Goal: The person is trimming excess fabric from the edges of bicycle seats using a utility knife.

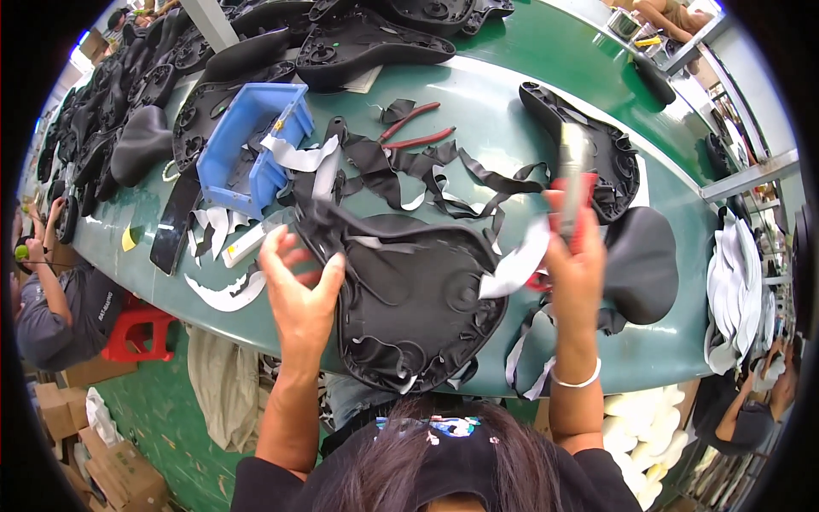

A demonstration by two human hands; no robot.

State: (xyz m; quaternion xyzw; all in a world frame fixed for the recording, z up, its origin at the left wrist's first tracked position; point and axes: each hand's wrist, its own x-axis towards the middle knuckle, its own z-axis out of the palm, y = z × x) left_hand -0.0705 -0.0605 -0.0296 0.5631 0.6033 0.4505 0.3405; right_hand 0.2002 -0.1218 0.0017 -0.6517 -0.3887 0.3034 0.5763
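Fingers (275, 256) of my left hand (300, 300) were spread wide, thumb well apart from the rest, nothing clearly gripped. They sat at nine o'clock of the black seat piece (397, 299), near its rim; couldn't tell if they touched it. Right hand (576, 269), off at three o'clock, was curled around a red-handled tool (573, 166), blurred, exact kind unclear. White strip (516, 263) ran from beside that hand to the rim; pinched or just behind, couldn't tell.

Seat piece lay hollow side up on the desk (490, 111), straight ahead of me, ruffled edging loosest around six to seven o'clock. Work in hand looked like edge work along that rim. To do it well, I judged, the left fingers needed a firm brace on the shell at nine o'clock, out of the tool's line, with the strip kept taut and the tool's tip off the cover.

Dark scraps (375, 164) and red-handled pliers (422, 139) lay toward twelve, blue bin (235, 198) at ten to eleven, smooth saddle (641, 264) at three. Scraps near the rim could snag, so a clear edge seemed worth having.
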